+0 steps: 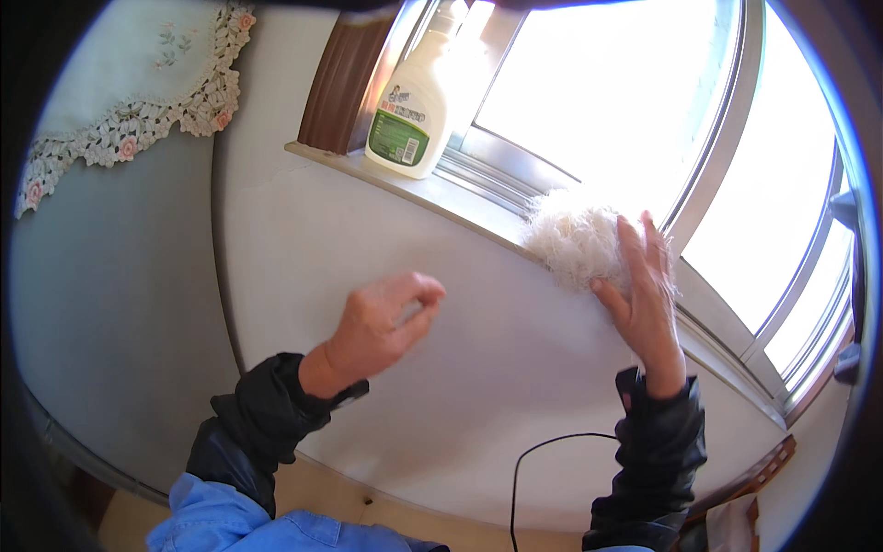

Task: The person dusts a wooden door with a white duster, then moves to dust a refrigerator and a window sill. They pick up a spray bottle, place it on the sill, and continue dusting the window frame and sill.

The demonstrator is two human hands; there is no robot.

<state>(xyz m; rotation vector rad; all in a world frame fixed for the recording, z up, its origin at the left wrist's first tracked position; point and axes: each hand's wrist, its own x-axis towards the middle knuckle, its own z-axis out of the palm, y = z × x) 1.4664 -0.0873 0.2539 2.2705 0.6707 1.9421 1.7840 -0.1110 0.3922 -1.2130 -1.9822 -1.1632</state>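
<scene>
A shaggy bundle of white fibres point(579, 241) lies against the front edge of the windowsill point(483, 214). My right hand point(645, 290) is laid over its right side, fingers pointing up and spread a little, thumb on the near side. Stray strands show beyond the hand, and the palm side is hidden. Lower left, in front of the white wall, my left hand point(386, 321) is raised with thumb and fingertips brought together. No object is visible in it, and it is slightly blurred. A white spray bottle point(407, 110) with a green label stands upright on the sill's left end.
Behind the sill is a bright sliding window point(593, 90) in a metal frame. To the left, a grey cabinet-like surface point(131, 262) carries a flower-edged lace cloth point(124, 131). A black cable point(516, 476) loops by my right sleeve. Wooden furniture point(752, 476) stands lower right.
</scene>
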